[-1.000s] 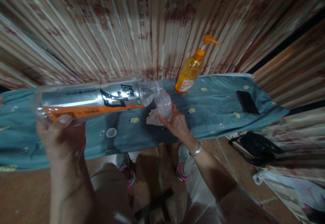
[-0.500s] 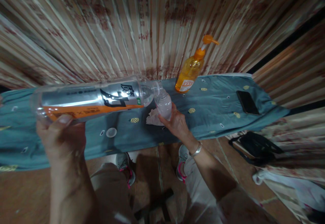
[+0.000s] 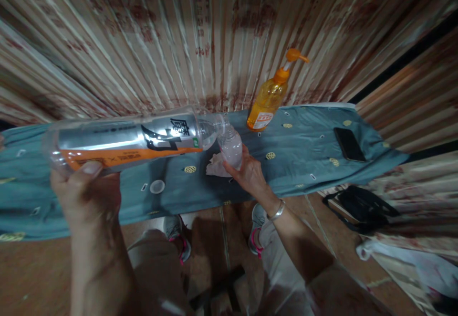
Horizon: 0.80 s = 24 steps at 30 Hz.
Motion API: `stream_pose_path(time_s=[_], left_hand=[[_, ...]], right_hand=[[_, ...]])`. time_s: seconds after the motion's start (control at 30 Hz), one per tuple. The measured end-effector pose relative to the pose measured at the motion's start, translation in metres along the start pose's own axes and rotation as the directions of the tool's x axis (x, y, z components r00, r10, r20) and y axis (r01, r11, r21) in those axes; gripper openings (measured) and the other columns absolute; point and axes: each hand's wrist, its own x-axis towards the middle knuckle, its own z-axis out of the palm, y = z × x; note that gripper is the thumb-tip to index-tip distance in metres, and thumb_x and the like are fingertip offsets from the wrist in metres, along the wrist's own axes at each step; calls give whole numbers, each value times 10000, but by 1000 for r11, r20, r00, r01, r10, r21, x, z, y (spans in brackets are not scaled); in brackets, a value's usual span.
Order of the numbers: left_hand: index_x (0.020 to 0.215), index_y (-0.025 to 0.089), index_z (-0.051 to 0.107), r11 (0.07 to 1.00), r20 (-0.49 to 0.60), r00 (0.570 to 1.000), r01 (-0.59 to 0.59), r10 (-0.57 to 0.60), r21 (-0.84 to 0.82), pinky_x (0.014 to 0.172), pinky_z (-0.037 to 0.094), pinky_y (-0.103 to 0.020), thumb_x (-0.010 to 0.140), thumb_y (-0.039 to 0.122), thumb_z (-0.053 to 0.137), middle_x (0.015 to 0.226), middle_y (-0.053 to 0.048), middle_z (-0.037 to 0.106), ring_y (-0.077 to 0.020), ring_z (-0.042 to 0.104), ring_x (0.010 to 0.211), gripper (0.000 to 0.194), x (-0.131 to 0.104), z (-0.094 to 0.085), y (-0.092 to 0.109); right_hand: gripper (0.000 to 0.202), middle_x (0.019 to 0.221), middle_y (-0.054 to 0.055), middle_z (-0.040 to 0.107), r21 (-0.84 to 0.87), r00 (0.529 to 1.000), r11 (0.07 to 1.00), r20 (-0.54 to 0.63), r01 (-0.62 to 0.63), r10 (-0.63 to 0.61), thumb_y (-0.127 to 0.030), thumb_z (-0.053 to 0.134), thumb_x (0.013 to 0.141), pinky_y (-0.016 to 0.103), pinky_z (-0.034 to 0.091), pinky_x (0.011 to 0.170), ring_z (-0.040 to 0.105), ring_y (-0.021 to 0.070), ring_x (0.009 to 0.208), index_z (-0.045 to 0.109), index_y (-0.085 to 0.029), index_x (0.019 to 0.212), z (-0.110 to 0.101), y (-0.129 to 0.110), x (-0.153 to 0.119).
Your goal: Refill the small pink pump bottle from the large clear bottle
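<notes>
My left hand [image 3: 86,196] grasps the big bottle [image 3: 125,142] tipped flat, its mouth at the small bottle [image 3: 231,146] that my right hand [image 3: 250,175] holds above the counter [image 3: 304,149]. The small one looks partly filled; the cap [image 3: 156,186] lies off.

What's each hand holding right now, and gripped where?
Left hand grips the large clear bottle at its base end, tipped on its side. Right hand holds the small clear bottle around its lower body, its mouth at the large bottle's neck.
</notes>
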Motion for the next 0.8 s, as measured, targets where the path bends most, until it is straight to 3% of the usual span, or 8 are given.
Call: stream_pose_path(time_s=[0.17, 0.47, 0.8], left_hand=[[1072, 283, 615, 999, -7, 1000, 9, -9, 36, 711, 549, -389, 461, 142, 615, 1143, -4, 692, -177, 641, 771, 627, 0, 0, 0], [1134, 342, 573, 1000, 6, 1000, 15, -15, 5, 713, 538, -399, 450, 117, 606, 1165, 17, 682, -175, 643, 731, 721, -1, 2, 2], [1106, 342, 588, 999, 9, 1000, -2, 2, 40, 715, 529, -398, 439, 150, 598, 1126, 24, 685, -184, 630, 760, 694, 0, 7, 3]], right_hand=[[708, 990, 179, 733, 6, 1000, 1000, 7, -8, 8, -512, 590, 875, 367, 555, 725, 710, 282, 859, 384, -90, 1405, -1, -1, 0], [769, 963, 187, 733, -36, 1000, 999, 5, 6, -6, -581, 534, 887, 346, 540, 714, 714, 285, 840, 369, -26, 1393, 0, 1, 0], [742, 949, 182, 734, -30, 1000, 999, 18, -12, 12, -559, 550, 886, 343, 540, 723, 712, 276, 856, 379, -39, 1388, 0, -1, 0]])
